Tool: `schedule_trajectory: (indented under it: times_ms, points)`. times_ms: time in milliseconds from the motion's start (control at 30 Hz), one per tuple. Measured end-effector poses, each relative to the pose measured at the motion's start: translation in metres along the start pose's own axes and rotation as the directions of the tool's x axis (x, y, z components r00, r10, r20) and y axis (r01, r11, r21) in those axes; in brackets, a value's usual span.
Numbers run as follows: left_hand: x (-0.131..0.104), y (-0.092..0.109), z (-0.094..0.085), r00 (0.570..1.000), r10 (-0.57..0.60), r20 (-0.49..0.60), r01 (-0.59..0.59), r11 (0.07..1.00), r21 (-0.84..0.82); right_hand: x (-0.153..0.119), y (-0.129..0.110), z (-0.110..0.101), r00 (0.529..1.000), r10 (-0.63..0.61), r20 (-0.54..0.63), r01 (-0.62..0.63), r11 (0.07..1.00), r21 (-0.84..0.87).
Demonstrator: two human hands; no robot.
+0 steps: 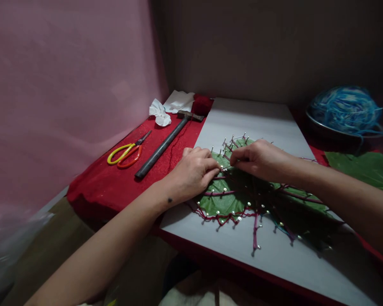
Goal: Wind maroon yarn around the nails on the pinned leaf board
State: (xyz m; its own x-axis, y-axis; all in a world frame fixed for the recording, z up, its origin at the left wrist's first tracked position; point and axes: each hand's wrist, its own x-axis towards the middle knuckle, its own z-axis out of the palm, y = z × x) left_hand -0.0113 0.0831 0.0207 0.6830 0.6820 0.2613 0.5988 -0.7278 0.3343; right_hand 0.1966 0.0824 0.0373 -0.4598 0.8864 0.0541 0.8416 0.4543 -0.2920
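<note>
A large green leaf (221, 206) lies on a white board (249, 112), ringed by several nails (239, 219) with red and purple yarn (254, 233) wound between them. Over the leaf's left part, my left hand (196, 172) rests with its fingertips pinched close to a nail. My right hand (258, 158) is just to the right, thumb and finger pressed together above the leaf. A thin strand of yarn spans the short gap between the two sets of fingertips. My right forearm hides some of the leaf's right side.
On the red cloth (97, 187) at left lie scissors (130, 151) with yellow and orange handles, and a hammer (166, 144). Crumpled white tissue (159, 112) and a red yarn ball (202, 104) sit behind. At right are blue yarn (346, 110) in a metal bowl (325, 127) and another leaf (365, 168).
</note>
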Motion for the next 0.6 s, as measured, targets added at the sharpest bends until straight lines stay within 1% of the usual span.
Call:
schedule_trajectory:
  times_ms: [67,167,333,467,600]
  points:
    - [-0.001,-0.001,0.0,1.0,-0.014,-0.014,0.014,1.0,0.001,0.002,0.002,0.002,1.0,0.011,-0.007,-0.011,1.0,-0.014]
    - [-0.003,-0.005,0.001,0.998,-0.025,-0.065,0.025,1.0,-0.012,0.003,0.005,0.004,1.0,0.022,-0.005,-0.022,1.0,-0.019]
    - [-0.003,-0.009,0.004,0.991,-0.052,-0.125,0.045,0.997,-0.057,-0.001,0.004,0.005,1.0,0.024,0.011,-0.024,1.0,-0.016]
    - [-0.003,-0.01,0.007,0.984,-0.042,-0.174,0.028,0.996,-0.082,-0.005,0.002,0.005,0.999,0.039,0.017,-0.038,0.999,-0.005]
    - [-0.004,-0.01,0.01,0.963,-0.032,-0.267,0.002,0.994,-0.111,-0.01,0.001,0.005,0.999,0.043,0.007,-0.043,0.999,-0.017]
